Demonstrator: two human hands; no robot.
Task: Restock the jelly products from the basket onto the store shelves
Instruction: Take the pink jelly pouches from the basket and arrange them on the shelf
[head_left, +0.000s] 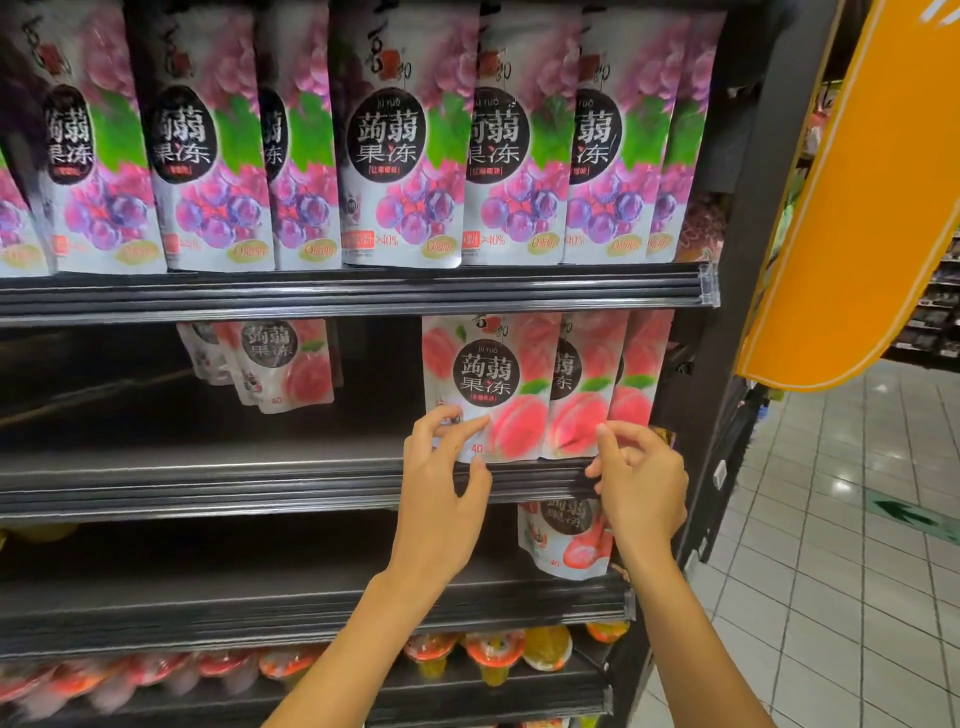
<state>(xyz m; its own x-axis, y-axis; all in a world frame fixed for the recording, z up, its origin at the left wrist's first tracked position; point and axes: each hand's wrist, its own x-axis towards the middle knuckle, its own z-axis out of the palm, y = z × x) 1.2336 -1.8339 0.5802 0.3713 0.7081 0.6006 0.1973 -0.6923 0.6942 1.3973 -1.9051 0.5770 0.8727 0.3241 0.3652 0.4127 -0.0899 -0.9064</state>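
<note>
Head view: peach jelly pouches (488, 374) on the shelf (208, 483).
Left hand (441, 483) and right hand (644, 483) touch them, fingers loosely open.

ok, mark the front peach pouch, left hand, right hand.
front peach pouch (485, 374): head view, on its black label.
left hand (441, 493): head view, back of the hand.
right hand (644, 483): head view, back of the hand.

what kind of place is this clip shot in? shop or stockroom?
Most likely a supermarket aisle: rows of identical grape jelly pouches face out above a price-tag rail, peach jelly pouches stand on the shelf below, and a tiled floor runs past more stocked shelving at the right.
</note>
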